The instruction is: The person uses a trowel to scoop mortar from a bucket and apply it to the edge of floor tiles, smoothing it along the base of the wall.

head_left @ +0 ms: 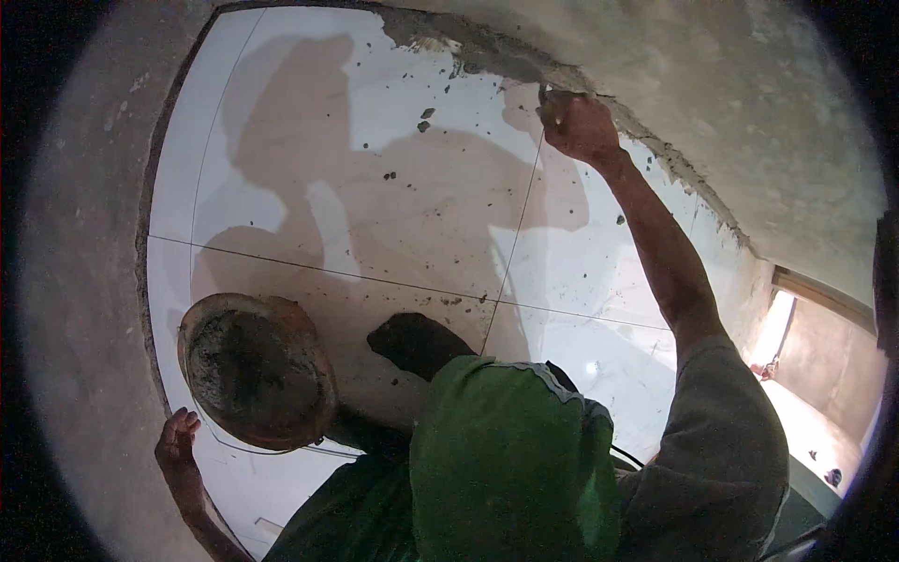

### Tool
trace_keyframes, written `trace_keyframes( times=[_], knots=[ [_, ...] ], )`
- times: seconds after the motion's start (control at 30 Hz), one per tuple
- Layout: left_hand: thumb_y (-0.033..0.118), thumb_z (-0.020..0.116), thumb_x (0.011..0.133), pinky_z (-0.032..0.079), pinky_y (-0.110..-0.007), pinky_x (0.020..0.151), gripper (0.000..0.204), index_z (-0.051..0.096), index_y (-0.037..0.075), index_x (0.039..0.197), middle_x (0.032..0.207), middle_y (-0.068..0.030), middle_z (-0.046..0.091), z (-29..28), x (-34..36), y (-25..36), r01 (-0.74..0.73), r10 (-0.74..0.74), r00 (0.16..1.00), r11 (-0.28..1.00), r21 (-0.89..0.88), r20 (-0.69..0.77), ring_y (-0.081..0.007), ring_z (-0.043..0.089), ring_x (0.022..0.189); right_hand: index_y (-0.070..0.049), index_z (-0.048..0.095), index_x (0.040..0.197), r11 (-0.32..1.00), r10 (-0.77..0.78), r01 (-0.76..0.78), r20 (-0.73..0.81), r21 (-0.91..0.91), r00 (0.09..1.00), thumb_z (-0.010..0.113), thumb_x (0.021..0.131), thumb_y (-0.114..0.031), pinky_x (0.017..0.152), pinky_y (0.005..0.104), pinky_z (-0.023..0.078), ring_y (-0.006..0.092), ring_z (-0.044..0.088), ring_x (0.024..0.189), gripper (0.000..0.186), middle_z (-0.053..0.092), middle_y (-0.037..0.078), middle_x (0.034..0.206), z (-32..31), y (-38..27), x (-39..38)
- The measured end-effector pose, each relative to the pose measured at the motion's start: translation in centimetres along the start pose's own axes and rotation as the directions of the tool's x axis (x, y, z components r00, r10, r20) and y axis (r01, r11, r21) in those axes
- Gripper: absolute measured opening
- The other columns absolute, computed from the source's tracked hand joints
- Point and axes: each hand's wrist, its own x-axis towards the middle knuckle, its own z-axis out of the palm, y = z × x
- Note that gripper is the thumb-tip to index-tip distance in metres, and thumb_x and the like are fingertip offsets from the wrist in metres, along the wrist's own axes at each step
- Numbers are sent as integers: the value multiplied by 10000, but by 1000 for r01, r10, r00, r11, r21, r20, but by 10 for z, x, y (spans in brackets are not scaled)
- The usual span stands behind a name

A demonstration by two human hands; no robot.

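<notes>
My right hand is closed at the far right, against the joint where the tiled floor meets the wall. A small dark edge shows at its fingers, but I cannot make out what they hold. Rough grey mortar runs along that joint. At the lower left, my left hand is empty, its fingers loosely bent and apart. Close to it stands a round, worn basin with dark wet mortar inside. Between the two hands lie white floor tiles with thin dark joints.
Mortar crumbs are scattered over the tiles. A dark-covered foot rests on the floor, behind green cloth. Bare cement walls border the floor. An opening with light shows at the right. My shadow falls across the tiles.
</notes>
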Motion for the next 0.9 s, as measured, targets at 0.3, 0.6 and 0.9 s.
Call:
trace_keyframes(
  times=[0.3, 0.6, 0.9],
  knots=[
    [249, 590, 1053, 491, -443, 1048, 378, 610, -41, 1294, 1191, -190, 680, 2, -6, 10, -22, 21, 1000, 999, 25, 18, -297, 653, 1142, -61, 687, 1123, 993, 53, -61, -83, -100, 995, 612, 885, -275, 884, 504, 578, 394, 719, 928, 329, 739, 199, 1008, -22, 1, 41],
    [299, 597, 1048, 484, -447, 1059, 431, 614, -55, 1292, 1176, -200, 684, -3, -5, 3, -1, 0, 1000, 997, 78, 11, -307, 661, 1130, -77, 704, 1103, 979, -10, 27, 87, -200, 996, 588, 902, -290, 892, 515, 573, 388, 721, 929, 315, 745, 178, 1009, -29, -33, 73],
    [326, 565, 1061, 487, -441, 1050, 463, 603, -60, 1313, 1199, -212, 680, 4, -2, 12, 48, -47, 999, 995, 85, -17, -314, 665, 1135, -50, 737, 989, 961, -204, 194, -32, -196, 978, 591, 896, -322, 833, 515, 587, 389, 724, 868, 322, 732, 214, 916, -5, -80, 104]
  ],
)
